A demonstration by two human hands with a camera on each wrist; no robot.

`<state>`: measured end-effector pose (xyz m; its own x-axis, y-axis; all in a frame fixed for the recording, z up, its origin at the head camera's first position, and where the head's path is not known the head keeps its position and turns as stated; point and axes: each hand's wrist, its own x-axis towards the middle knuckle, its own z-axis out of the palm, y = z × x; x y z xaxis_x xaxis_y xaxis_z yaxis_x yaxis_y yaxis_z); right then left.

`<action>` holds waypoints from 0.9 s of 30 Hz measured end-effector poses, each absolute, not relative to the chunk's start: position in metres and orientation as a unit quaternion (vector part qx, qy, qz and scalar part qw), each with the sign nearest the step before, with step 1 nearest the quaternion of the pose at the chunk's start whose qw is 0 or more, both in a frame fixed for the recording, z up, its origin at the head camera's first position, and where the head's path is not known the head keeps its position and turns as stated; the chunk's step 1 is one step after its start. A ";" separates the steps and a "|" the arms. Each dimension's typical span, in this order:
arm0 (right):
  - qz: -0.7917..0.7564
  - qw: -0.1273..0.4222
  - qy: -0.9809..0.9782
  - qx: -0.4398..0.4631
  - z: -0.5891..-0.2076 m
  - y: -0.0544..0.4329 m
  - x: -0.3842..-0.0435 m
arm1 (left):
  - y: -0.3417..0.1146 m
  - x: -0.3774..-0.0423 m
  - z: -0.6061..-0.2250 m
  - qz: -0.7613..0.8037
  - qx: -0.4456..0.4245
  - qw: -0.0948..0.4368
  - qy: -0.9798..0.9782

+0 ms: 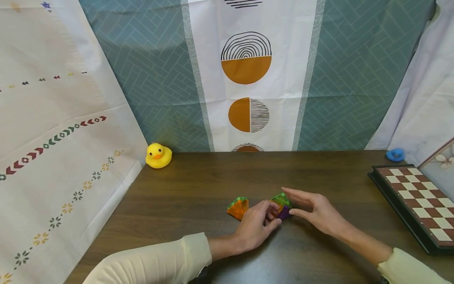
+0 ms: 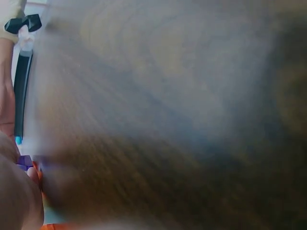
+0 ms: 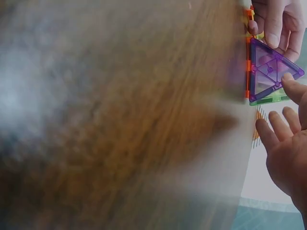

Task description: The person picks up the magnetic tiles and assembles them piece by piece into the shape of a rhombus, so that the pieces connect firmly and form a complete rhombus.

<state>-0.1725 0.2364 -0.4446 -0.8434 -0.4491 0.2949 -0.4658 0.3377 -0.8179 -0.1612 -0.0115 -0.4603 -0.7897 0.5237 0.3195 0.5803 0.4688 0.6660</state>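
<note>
Between the hands stands a small shape of magnetic tiles, with a purple triangular tile facing the person and a green tile at the back. An orange tile edge runs along its base on the tabletop. My left hand holds the shape from its left, thumb in front and fingers curled behind. On the other side, my right hand has its thumb tip at a corner of the purple tile; its other fingers stay extended. A second tile shape, orange with a green top, sits just left of the left hand.
A yellow rubber duck stands at the table's back left corner, and a small blue duck at the back right. A checkered game board lies along the right side. Patterned cloths hang behind the brown table.
</note>
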 end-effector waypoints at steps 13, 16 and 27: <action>0.466 0.030 -0.824 0.321 -0.448 0.233 -0.177 | -0.005 -0.169 -0.459 -0.364 -0.336 0.074 -0.866; 0.464 0.038 -0.827 0.316 -0.448 0.231 -0.177 | -0.006 -0.170 -0.459 -0.359 -0.333 0.076 -0.869; 0.461 0.059 -0.825 0.323 -0.444 0.222 -0.173 | -0.006 -0.170 -0.459 -0.354 -0.337 0.084 -0.868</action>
